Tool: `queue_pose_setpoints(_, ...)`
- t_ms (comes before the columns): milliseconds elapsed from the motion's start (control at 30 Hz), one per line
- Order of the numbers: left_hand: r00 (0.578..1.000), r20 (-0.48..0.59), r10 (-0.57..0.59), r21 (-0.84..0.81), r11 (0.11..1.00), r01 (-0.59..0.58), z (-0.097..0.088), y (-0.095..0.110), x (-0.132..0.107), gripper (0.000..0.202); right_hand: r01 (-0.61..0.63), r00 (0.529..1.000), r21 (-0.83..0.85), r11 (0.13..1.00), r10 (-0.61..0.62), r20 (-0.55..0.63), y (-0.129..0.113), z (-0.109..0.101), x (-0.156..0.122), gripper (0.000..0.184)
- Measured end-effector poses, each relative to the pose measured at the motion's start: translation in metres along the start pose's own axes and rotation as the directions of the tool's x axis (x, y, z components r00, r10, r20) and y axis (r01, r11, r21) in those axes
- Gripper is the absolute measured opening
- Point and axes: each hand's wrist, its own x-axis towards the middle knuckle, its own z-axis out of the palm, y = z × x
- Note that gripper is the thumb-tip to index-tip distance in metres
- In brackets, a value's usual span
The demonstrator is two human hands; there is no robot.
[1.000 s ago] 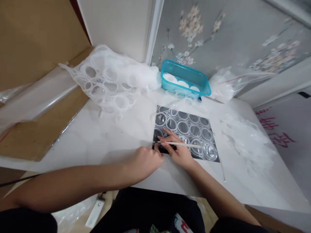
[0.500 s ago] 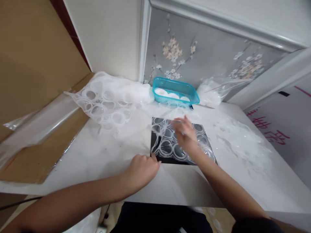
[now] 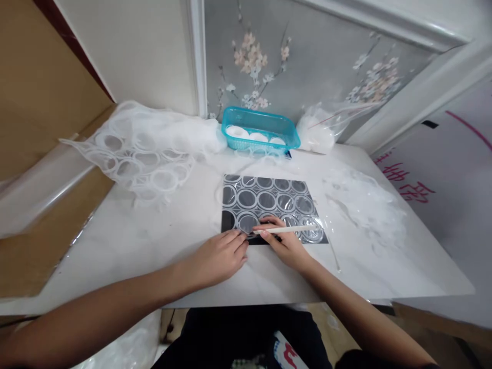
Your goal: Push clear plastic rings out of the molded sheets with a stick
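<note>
A black mat point(image 3: 228, 221) lies on the white table point(image 3: 154, 241), covered by a clear plastic sheet of round cut-outs point(image 3: 269, 200). My right hand point(image 3: 282, 241) rests on the mat's near edge, its fingers pinched on a thin white stick point(image 3: 288, 229) that lies across the sheet. My left hand point(image 3: 221, 253) sits just left of it, fingers curled down onto the mat's near left corner, holding nothing I can see.
A teal basket point(image 3: 261, 123) with white round pieces stands at the back by the flowered wall. Heaps of leftover ring-patterned plastic lie at the left point(image 3: 142, 154) and right point(image 3: 365, 205). A clear bag point(image 3: 319, 133) sits beside the basket. Cardboard point(image 3: 42, 241) lies left.
Half a second ago my right hand was lifted over the sheet's far part, blurred. It has come back down to the near edge with the stick. The camera has shifted slightly.
</note>
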Motion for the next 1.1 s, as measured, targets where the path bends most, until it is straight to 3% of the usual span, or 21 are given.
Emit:
queue_pose_setpoints(233, 0.999, 0.045, 0.029, 0.039, 0.999, -0.03, -0.0036, 0.0057, -0.0025, 0.032, 0.023, 1.0, 0.008, 1.0, -0.023, 0.017, -0.0001, 0.0007, 0.0023, 0.029)
queue_pose_setpoints(533, 0.996, 0.076, 0.035, 0.012, 0.999, -0.036, -0.0072, 0.0047, 0.0007, 0.031, -0.066, 0.998, 0.044, 0.997, 0.064, 0.026, 0.0042, 0.0023, -0.0026, 0.029)
queue_pose_setpoints(800, 0.999, -0.026, 0.038, 0.007, 0.999, -0.038, -0.0001, 0.0055, -0.0009, 0.031, -0.031, 0.999, 0.035, 0.999, 0.03, 0.026, 0.0018, 0.0021, -0.0007, 0.028)
queue_pose_setpoints(1100, 0.999, -0.024, 0.037, 0.021, 0.999, -0.037, 0.0003, 0.006, -0.0015, 0.034, 0.055, 0.997, 0.019, 0.998, -0.056, 0.051, 0.0011, 0.0026, 0.0008, 0.027)
